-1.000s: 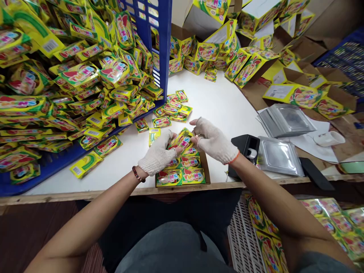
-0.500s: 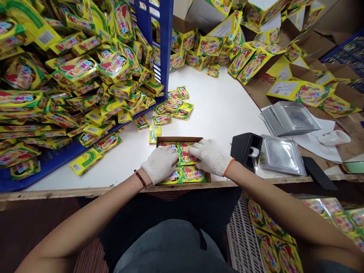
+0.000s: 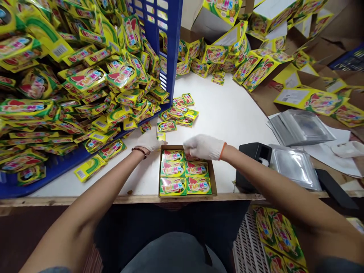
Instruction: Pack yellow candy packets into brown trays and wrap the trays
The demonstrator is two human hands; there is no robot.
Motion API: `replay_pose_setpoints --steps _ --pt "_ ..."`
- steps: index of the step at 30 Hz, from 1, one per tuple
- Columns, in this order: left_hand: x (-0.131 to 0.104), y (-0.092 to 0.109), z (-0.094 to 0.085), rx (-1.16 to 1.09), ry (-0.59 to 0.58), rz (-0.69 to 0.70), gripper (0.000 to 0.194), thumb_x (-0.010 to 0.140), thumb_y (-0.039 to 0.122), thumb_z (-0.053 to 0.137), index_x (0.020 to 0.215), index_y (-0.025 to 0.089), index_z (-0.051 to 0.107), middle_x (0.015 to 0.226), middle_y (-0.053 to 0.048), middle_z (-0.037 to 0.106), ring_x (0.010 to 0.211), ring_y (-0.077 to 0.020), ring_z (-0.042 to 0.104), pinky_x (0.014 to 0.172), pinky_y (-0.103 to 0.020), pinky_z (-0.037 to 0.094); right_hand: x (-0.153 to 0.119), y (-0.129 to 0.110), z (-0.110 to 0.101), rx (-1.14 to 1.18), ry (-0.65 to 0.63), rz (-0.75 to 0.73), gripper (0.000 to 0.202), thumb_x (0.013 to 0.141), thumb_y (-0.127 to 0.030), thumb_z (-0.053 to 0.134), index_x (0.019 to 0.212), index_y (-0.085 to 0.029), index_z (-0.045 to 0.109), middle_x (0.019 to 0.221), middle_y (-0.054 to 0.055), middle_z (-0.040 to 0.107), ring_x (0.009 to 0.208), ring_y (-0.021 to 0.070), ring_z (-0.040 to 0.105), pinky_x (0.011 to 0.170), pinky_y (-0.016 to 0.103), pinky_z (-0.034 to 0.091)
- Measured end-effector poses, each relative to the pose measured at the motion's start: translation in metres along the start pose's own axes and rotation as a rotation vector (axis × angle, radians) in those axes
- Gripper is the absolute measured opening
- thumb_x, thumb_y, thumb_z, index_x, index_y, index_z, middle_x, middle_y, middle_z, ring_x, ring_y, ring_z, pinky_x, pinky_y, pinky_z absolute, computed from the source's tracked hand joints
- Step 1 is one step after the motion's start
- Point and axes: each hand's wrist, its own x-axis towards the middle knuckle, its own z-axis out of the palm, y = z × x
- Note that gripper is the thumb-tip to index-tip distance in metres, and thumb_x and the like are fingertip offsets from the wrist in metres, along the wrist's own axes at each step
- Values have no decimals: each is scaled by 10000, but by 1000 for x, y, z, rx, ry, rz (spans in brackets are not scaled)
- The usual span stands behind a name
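An open cardboard tray stands at the table's front edge, with several small yellow "Twins" packs laid flat in rows inside. My right hand, in a white knitted glove, is over the tray's back right corner, its fingers bent down and partly hidden. Left of the tray's back corner, my gloved left hand reaches to a loose yellow pack on the table; its fingers are blurred. A small heap of loose packs lies just beyond.
A blue crate heaped with yellow packs fills the left. Yellow cartons lie at the back right. On the right are a black tape dispenser, clear plastic covers and a white roll. Below the table, a light crate stands beside packed trays.
My left hand has left the tray and moved back and left to the loose pack. My right hand has shifted to the tray's back corner, uncovering more packs. The view has shifted slightly.
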Motion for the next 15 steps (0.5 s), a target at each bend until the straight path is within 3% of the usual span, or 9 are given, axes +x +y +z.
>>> replay_pose_setpoints --steps 2,4,7,9,12,15 --pt "5 0 8 31 -7 21 615 752 501 702 1228 164 508 1171 -202 646 994 -316 669 767 -342 502 35 4 -12 -64 197 30 268 914 -180 473 1022 -206 718 983 51 735 893 187 649 757 272 451" --pt "1 -1 11 88 4 65 543 809 424 641 1260 156 500 1198 -221 617 1029 -326 659 789 -358 503 73 7 -16 -185 283 70 295 931 -174 453 1092 -186 700 1116 98 717 1009 218 643 842 294 452" --pt "-13 -10 11 148 -8 130 349 854 306 545 1181 188 578 1187 -186 611 1071 -325 632 844 -384 491 120 7 -10 -268 246 75 354 907 -145 488 1222 -169 648 1273 153 656 1121 256 626 908 323 459" --pt "-25 -21 12 173 13 172 350 847 298 542 1179 206 601 1227 -173 591 1104 -335 606 880 -409 478 140 6 -4 -271 221 97 433 880 -162 541 1310 -139 585 1314 198 623 1148 287 622 918 353 474" --pt "-41 -41 17 125 74 186 424 826 345 578 1224 200 601 1263 -179 577 1132 -351 580 900 -427 472 151 6 3 -259 181 174 508 870 -299 609 1332 -94 551 1268 239 640 1132 323 637 895 383 499" --pt "-48 -63 21 -158 96 132 394 881 405 512 1216 219 607 1185 -125 656 1081 -300 618 900 -387 484 146 7 6 -228 84 249 411 947 -403 507 1207 -112 639 1157 219 700 1038 311 682 821 375 519"
